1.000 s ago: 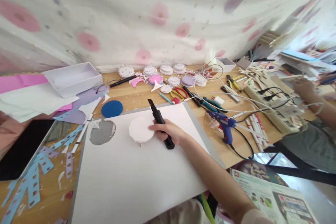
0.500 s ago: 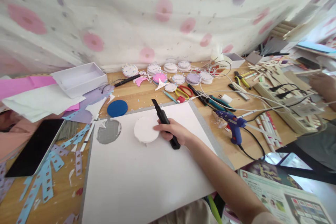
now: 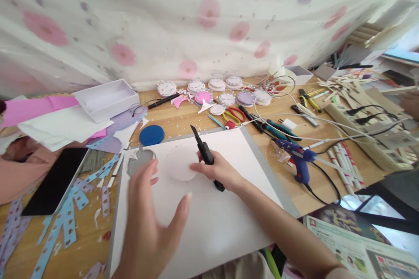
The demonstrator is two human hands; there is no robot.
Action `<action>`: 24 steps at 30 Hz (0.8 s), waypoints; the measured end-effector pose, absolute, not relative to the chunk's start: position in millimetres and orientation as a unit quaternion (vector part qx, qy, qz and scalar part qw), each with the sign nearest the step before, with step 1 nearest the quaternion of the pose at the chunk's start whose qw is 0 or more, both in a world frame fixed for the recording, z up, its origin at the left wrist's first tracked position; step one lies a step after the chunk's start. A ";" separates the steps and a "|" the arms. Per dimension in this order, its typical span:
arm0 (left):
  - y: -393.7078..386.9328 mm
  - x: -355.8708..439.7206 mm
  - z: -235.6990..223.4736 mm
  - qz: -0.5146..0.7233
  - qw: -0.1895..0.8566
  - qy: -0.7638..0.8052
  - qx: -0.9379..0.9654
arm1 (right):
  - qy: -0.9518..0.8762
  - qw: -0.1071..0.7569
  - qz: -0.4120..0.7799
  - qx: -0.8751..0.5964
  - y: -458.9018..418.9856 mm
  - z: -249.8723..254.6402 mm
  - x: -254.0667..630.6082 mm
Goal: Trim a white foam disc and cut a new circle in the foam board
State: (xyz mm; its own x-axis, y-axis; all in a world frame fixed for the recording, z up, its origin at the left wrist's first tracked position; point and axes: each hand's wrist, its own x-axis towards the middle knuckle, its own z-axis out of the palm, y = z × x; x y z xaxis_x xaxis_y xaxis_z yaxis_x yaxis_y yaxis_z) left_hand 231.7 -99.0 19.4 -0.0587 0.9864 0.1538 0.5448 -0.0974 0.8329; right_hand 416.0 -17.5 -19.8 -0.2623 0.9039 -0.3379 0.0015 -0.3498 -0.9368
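My right hand [image 3: 218, 169] grips a black utility knife [image 3: 205, 150], its blade pointing up and away to the left. The thumb and fingertips of that hand are at the right edge of a round white disc [image 3: 181, 163]; whether they pinch it I cannot tell. My left hand [image 3: 149, 222] hovers nearer to me over the white sheet [image 3: 216, 231], thumb and fingers spread, holding nothing. Behind it, a round hole [image 3: 139, 157] in the sheet's upper left bares the grey mat and is partly hidden by my fingers. Beyond the sheet lies a blue round lid [image 3: 151, 135].
Several decorated discs [image 3: 203, 97] line the back by the curtain. Scissors [image 3: 234, 115], pliers [image 3: 281, 130] and a blue glue gun [image 3: 297, 157] with cables lie to the right, near a power strip [image 3: 356, 135]. A phone [image 3: 55, 181] and paper strips [image 3: 68, 218] lie left.
My left hand has come into view from below, open, and now reaches over the sheet near the disc. My right hand keeps the knife near the disc's edge. The view has shifted slightly.
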 end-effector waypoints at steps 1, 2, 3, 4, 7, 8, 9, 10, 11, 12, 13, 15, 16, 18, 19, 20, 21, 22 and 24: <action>-88.6 238.0 15.0 0.394 0.282 0.617 0.621 | -0.481 0.344 0.639 -0.492 -21.1 -14.9 412.6; -79.4 243.2 10.6 0.392 0.294 0.622 0.610 | -0.508 0.341 0.636 -0.471 -24.5 -10.4 409.6; -72.0 247.2 6.9 0.389 0.318 0.628 0.594 | -0.532 0.334 0.640 -0.442 -27.5 -6.5 407.0; -66.4 249.8 4.4 0.385 0.353 0.630 0.574 | -0.551 0.327 0.648 -0.412 -30.0 -3.7 405.2; -59.6 251.0 2.8 0.374 0.453 0.609 0.532 | -0.555 0.320 0.672 -0.371 -33.9 -2.8 403.2; -59.7 249.7 3.1 0.375 0.473 0.594 0.532 | -0.545 0.327 0.677 -0.371 -34.2 -4.5 403.6; -60.3 247.8 3.0 0.378 0.487 0.579 0.534 | -0.538 0.337 0.680 -0.368 -34.1 -6.7 404.3; -61.2 245.2 2.5 0.381 0.498 0.566 0.536 | -0.536 0.345 0.680 -0.363 -33.7 -8.9 405.5; -62.0 241.9 1.5 0.382 0.507 0.556 0.537 | -0.542 0.349 0.677 -0.355 -33.0 -10.8 407.1; -62.5 237.9 0.2 0.382 0.515 0.545 0.541 | -0.555 0.354 0.668 -0.347 -32.1 -12.1 409.1; -62.6 233.6 -1.1 0.380 0.519 0.533 0.550 | -0.572 0.358 0.654 -0.343 -31.0 -13.0 411.6; -61.2 224.4 -2.8 0.370 0.501 0.513 0.591 | -0.614 0.376 0.598 -0.353 -28.3 -14.0 417.7; -59.7 220.3 -2.9 0.361 0.482 0.505 0.618 | -0.637 0.388 0.556 -0.367 -26.9 -14.8 421.0; -55.0 214.6 -2.0 0.339 0.450 0.492 0.663 | -0.678 0.403 0.465 -0.403 -24.7 -17.7 427.4; -52.0 213.3 -1.4 0.329 0.441 0.487 0.678 | -0.694 0.403 0.422 -0.422 -24.0 -19.9 429.9; -48.7 213.1 -1.3 0.321 0.437 0.482 0.689 | -0.708 0.402 0.382 -0.438 -23.7 -22.4 431.9; -45.3 213.6 -1.7 0.315 0.435 0.477 0.695 | -0.722 0.398 0.344 -0.450 -23.7 -24.9 433.2; -41.7 214.6 -2.9 0.312 0.434 0.474 0.700 | -0.736 0.394 0.307 -0.457 -24.0 -27.4 433.7; -35.3 216.7 -7.3 0.313 0.430 0.467 0.706 | -0.766 0.387 0.235 -0.456 -25.1 -31.1 433.2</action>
